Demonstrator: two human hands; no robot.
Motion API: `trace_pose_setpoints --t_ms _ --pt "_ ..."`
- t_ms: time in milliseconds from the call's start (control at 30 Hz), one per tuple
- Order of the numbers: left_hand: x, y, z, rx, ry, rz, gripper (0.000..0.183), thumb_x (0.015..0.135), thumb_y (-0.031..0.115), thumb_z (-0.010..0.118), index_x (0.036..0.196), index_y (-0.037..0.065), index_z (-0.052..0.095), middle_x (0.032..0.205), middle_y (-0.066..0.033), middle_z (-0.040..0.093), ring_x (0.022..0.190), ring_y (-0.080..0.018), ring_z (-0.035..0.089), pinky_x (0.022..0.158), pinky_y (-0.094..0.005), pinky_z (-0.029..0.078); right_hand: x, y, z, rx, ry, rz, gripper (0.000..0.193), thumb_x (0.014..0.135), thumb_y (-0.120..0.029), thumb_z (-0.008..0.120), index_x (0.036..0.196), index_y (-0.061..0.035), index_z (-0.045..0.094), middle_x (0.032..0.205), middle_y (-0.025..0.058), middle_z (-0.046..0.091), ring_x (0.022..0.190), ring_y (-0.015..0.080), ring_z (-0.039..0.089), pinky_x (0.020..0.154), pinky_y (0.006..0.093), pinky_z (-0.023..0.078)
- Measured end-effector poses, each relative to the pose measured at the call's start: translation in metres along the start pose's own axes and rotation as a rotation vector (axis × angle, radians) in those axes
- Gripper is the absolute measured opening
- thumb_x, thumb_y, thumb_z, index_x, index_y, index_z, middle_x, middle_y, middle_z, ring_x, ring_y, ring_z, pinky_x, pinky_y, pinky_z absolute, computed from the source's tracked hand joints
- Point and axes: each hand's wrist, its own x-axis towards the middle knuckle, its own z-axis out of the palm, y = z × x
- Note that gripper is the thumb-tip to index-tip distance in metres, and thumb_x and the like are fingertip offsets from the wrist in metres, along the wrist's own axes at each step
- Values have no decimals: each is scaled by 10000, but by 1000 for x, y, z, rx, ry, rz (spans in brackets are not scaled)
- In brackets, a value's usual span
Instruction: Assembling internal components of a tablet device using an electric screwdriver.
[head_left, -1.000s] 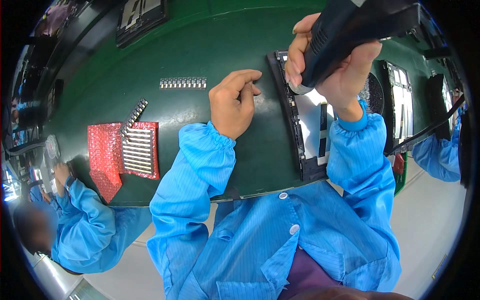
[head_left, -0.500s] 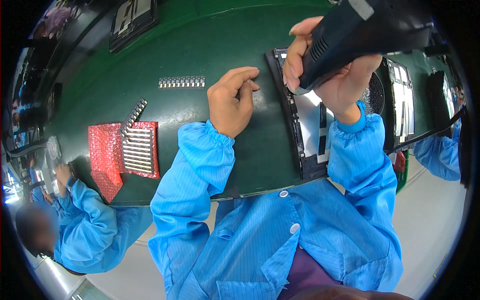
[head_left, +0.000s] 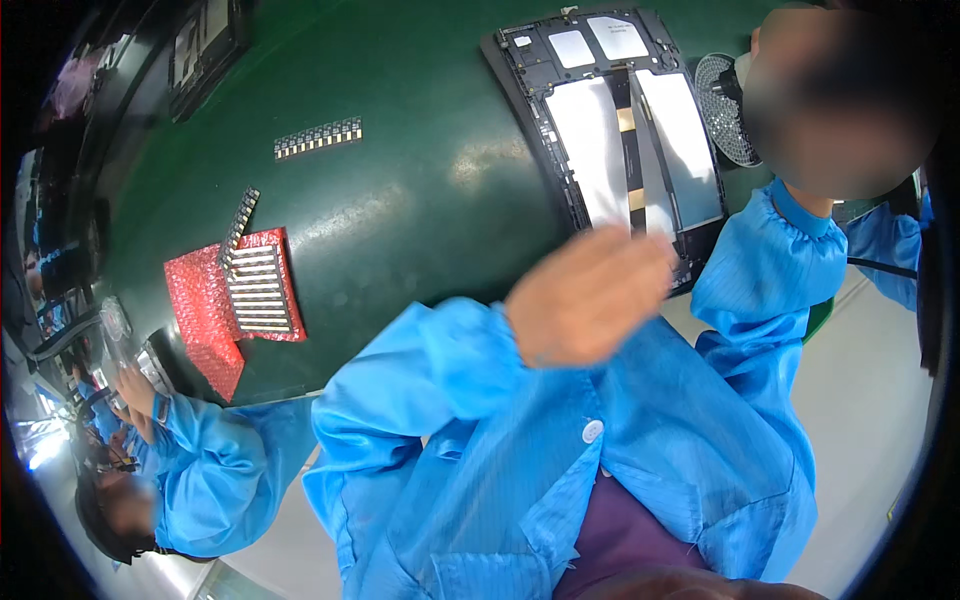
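An opened tablet, its silver battery cells and dark inner frame showing, lies on the green table. A narrow dark strip runs lengthwise over its middle. My left hand is over the tablet's near edge, its fingers smeared by motion; whether it touches the tablet cannot be told. To the right of the tablet, my right hand is at a dark shape. A heavy blur covers that hand, hiding its fingers and any grip. Beside it stands a round mesh-like piece.
On the green table, a row of small black-and-white parts lies left of centre. Red bubble wrap holds several strips, one loose strip on top. Another device lies far left. A co-worker sits at left.
My left hand has swept right and nearer, to the tablet's near edge. My right hand, earlier wrapped round a black vented handheld blower above the tablet, has moved right, uncovering the tablet. The view has shifted.
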Motion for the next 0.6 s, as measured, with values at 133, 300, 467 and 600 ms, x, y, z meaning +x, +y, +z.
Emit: trace_pose_setpoints --t_ms 133,300,467,600 --pt "2 23 26 17 -90 55 272 694 108 631 923 -40 644 1113 -174 604 1124 -301 544 999 -439 368 -4 2 -5 -150 -8 -11 727 877 -638 278 1072 38 459 545 97 489 412 208 500 414 301 435" --pt "15 4 8 251 -176 -121 310 715 76 593 1000 -42 618 1156 -149 587 1142 -284 532 992 -440 370 -3 6 -31 -269 -116 18 761 837 -670 331 1108 33 443 605 84 511 478 179 518 469 292 439" --pt "35 -94 -30 411 -73 -230 417 690 12 697 1089 -10 577 1198 -171 556 1151 -313 515 966 -459 397 -15 26 -21 -207 -130 180 896 779 -763 355 1098 64 483 641 67 547 525 108 520 485 225 407" --pt "67 -178 -87 597 19 -357 338 755 84 669 1066 -17 586 1159 -176 576 1086 -361 538 966 -466 397 -21 27 -25 -237 -229 281 903 754 -764 417 1152 47 417 657 65 529 540 126 515 505 249 422"
